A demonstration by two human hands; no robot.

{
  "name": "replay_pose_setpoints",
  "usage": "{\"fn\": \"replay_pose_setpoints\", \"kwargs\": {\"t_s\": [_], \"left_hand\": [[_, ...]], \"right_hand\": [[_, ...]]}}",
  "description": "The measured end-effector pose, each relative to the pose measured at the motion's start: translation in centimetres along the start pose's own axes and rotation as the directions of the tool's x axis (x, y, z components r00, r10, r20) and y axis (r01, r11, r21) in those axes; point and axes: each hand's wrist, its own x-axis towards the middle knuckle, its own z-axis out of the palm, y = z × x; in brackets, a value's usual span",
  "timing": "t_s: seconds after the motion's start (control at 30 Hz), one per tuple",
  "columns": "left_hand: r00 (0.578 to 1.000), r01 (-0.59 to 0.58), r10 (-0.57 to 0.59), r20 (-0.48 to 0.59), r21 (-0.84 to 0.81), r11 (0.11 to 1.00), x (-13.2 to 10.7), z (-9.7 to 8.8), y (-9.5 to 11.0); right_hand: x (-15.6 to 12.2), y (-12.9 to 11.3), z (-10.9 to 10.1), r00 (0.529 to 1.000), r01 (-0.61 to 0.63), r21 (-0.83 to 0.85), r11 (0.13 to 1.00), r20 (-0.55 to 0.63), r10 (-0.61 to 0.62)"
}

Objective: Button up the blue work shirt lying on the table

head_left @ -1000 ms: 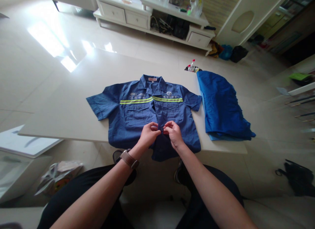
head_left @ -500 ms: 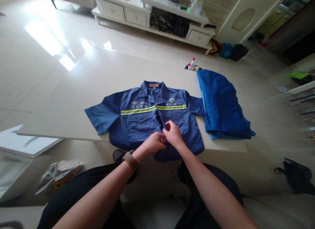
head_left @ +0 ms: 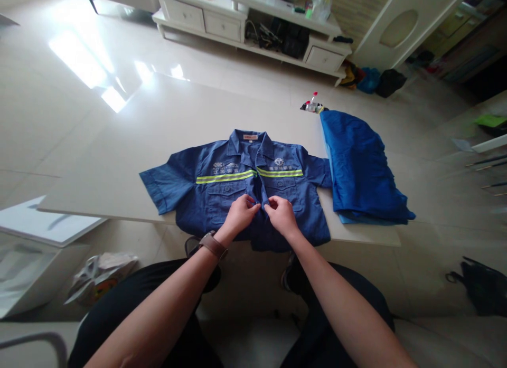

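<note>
Head camera, looking down from a seated person's viewpoint: a dark blue short-sleeved work shirt [head_left: 222, 191] lies face up and spread flat on a pale table [head_left: 119, 167], collar pointing away and hem hanging just over the near edge, so the whole front placket sits within easy reach; both sleeves are laid out sideways, which keeps the front smooth.

The left hand [head_left: 237, 216], with a brown watch strap on its wrist, and the right hand [head_left: 282, 216] meet at the shirt's centre opening, just below the chest pockets; on each hand the thumb and forefinger are closed in a pinch on the fabric edge, the other fingers curled loosely; the two edges are drawn together between them, seemingly at a button, though the button itself is too small to make out.

A yellow-green reflective stripe [head_left: 225, 176] crosses the chest; pale emblems with lettering sit above it on both sides, too small to read; a reddish label inside the collar is likewise unreadable.

To the right, a brighter blue folded garment [head_left: 360, 167] rests on the table, touching the shirt's sleeve; a small bottle [head_left: 312, 104] stands just beyond it; a white cabinet [head_left: 222, 19] lines the far wall.
</note>
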Motion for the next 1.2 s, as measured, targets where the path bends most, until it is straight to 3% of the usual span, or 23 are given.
{"fn": "replay_pose_setpoints", "kwargs": {"t_s": [0.2,0.6,0.87,1.03,1.2], "left_hand": [[0.996,-0.061,0.064,-0.064,0.042,0.997,0.3,1.0,-0.5],[0.981,-0.194,0.194,0.015,0.126,0.973,0.5,1.1,-0.5],[0.896,-0.44,0.441,0.057,0.254,0.861,-0.1,0.4,0.0],[0.87,-0.479,0.484,0.093,0.396,0.783,-0.8,0.3,0.0],[0.878,-0.457,0.46,0.134,0.523,0.72,-1.2,0.3,0.3]], "right_hand": [[-0.3,0.0,-0.4,1.0,-0.007,0.0,1.0,-0.004,0.007],[-0.2,0.3,-0.6,1.0,-0.014,0.01,1.0,0.008,0.014],[0.1,0.3,-0.3,1.0,-0.019,0.017,1.0,0.025,0.018],[0.2,0.5,-0.2,0.999,-0.022,0.074,0.997,0.028,0.02],[0.2,0.4,-0.3,0.999,-0.038,0.124,0.992,0.04,0.034]]}}
